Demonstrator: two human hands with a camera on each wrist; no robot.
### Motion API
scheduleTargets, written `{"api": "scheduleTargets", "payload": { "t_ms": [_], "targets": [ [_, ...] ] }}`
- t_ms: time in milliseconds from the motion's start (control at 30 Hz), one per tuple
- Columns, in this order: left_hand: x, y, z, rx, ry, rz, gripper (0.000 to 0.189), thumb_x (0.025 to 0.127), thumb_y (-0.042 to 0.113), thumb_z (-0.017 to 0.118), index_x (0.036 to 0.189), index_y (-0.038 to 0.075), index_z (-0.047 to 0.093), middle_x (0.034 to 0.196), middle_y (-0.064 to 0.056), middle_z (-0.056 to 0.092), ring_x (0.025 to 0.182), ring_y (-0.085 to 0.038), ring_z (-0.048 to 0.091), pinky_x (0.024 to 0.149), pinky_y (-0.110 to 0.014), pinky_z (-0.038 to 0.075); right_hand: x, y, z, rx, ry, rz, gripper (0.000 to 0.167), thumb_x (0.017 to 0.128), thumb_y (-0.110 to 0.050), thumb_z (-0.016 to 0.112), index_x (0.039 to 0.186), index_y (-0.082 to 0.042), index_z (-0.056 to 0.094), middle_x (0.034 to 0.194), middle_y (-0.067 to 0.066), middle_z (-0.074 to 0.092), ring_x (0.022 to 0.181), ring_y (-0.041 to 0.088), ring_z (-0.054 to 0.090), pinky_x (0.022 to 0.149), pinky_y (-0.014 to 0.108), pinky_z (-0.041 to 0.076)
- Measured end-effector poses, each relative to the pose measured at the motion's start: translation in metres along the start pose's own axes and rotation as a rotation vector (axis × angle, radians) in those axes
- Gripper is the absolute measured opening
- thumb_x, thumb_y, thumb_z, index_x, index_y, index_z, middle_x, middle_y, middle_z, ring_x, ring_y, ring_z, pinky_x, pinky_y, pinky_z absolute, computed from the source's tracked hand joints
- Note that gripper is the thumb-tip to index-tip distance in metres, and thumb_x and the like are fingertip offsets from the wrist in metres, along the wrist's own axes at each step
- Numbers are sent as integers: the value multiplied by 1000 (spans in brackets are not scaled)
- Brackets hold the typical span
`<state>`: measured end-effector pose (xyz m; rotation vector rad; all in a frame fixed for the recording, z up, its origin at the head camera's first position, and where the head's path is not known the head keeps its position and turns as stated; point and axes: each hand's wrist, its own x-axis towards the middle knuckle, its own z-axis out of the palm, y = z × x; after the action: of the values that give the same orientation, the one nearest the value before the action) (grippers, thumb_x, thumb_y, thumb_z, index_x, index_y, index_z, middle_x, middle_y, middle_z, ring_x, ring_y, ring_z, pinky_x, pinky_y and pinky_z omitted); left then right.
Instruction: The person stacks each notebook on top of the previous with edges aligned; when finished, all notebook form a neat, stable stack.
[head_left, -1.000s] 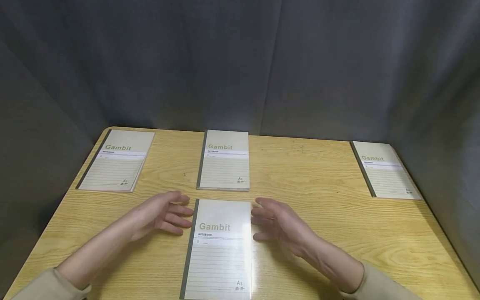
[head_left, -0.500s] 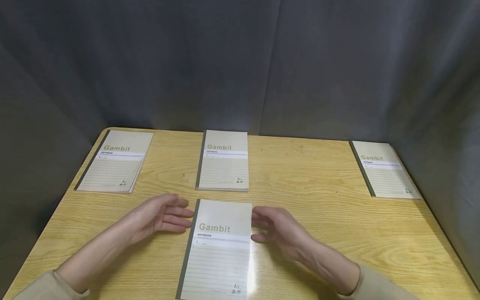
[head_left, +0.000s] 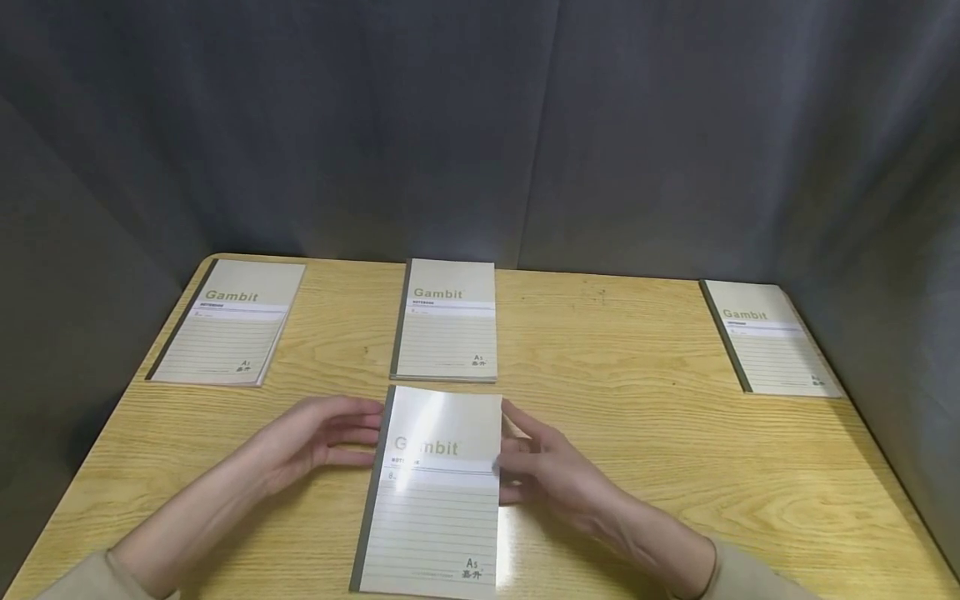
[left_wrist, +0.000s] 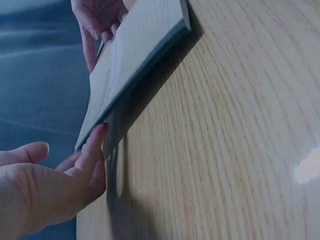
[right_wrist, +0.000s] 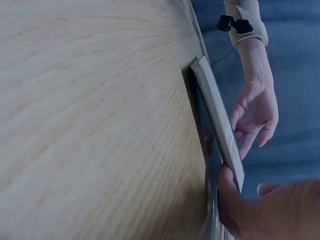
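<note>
In the head view a Gambit notebook, pale with a dark spine, lies between my two hands. The wrist views show it tilted, one end above the table with a shadow under it. My left hand comes to the spine side, fingertips at the edge; in the left wrist view its thumb stands apart from the cover. At the opposite edge is my right hand, a finger touching that side in the right wrist view and the thumb held off. Some fingertips are hidden by the notebook.
Three similar notebooks lie along the back of the wooden table: a left one, a middle one right beyond the handled notebook, and a right one. Dark grey curtains stand behind and at both sides.
Both hands have closed in on the near notebook's side edges. Its far end has shifted slightly up in the head view, and glare now crosses its cover. The back notebooks stay put.
</note>
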<state>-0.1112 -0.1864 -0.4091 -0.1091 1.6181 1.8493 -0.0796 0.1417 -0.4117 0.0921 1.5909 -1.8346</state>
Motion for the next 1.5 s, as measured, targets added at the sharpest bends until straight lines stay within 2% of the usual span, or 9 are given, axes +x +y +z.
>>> {"api": "scheduleTargets", "payload": {
  "t_ms": [167, 300, 533, 767, 933, 1067, 1200, 1300, 1500],
  "targets": [
    [-1, 4, 2, 6, 10, 22, 60, 103, 19, 58, 150, -13, 39, 137, -24, 62, 112, -18, 70, 104, -37, 58, 0, -3, -4, -90, -22, -62, 98, 95, 5, 61, 167, -21, 0, 130, 26, 68, 105, 27, 75, 97, 41, 62],
    [-1, 9, 3, 8, 23, 51, 59, 101, 15, 62, 150, -10, 42, 163, -24, 38, 117, -15, 70, 106, -30, 55, 3, -12, -8, -169, 6, -93, 98, 95, 3, 63, 167, -26, 3, 131, 23, 70, 110, 26, 75, 103, 38, 59],
    [6, 34, 6, 70, 26, 177, 65, 103, 14, 58, 160, 0, 31, 163, -20, 39, 123, -5, 65, 106, -25, 55, 16, -43, -13, 33, 58, -148, 87, 96, 7, 61, 165, -28, 21, 107, 10, 80, 98, 18, 78, 95, 35, 62],
    [34, 68, 8, 124, 36, 273, 66, 109, 16, 47, 167, 20, 17, 173, -2, 25, 129, -7, 60, 92, -21, 58, 44, -79, -14, 131, 171, -221, 79, 98, 7, 58, 163, -30, 31, 94, -2, 79, 84, 8, 77, 87, 25, 63],
    [67, 78, 6, 129, 124, 318, 65, 109, 9, 45, 166, 22, 18, 171, -3, 29, 151, -20, 43, 114, -27, 49, 78, -95, -22, 84, 346, -286, 63, 99, -2, 62, 155, -26, 47, 73, -9, 66, 56, 0, 55, 69, 13, 57],
    [93, 79, 7, 65, 253, 312, 57, 110, 13, 43, 164, 13, 26, 167, -9, 35, 154, -19, 36, 128, -34, 34, 107, -99, -27, 65, 445, -297, 51, 100, -6, 64, 148, -18, 57, 103, -5, 72, 70, 1, 64, 69, 14, 55],
    [110, 78, 3, 47, 324, 305, 54, 111, 12, 37, 164, 11, 26, 170, -8, 29, 157, -18, 31, 129, -34, 31, 129, -100, -30, 65, 435, -284, 47, 102, -7, 60, 148, -9, 55, 140, 9, 64, 97, 10, 71, 92, 25, 60],
    [119, 77, 2, 38, 335, 306, 54, 111, 10, 32, 164, 11, 23, 169, -11, 26, 155, -22, 33, 127, -35, 35, 139, -98, -33, 74, 402, -288, 46, 103, -7, 57, 149, -4, 53, 142, 19, 63, 101, 13, 73, 104, 34, 58],
    [128, 76, 3, 15, 357, 284, 54, 111, 9, 32, 164, 12, 25, 166, -11, 31, 150, -24, 41, 123, -35, 41, 146, -96, -39, 101, 365, -278, 48, 103, -9, 59, 149, -1, 51, 143, 17, 63, 111, 17, 72, 104, 32, 58]
  ]
}}
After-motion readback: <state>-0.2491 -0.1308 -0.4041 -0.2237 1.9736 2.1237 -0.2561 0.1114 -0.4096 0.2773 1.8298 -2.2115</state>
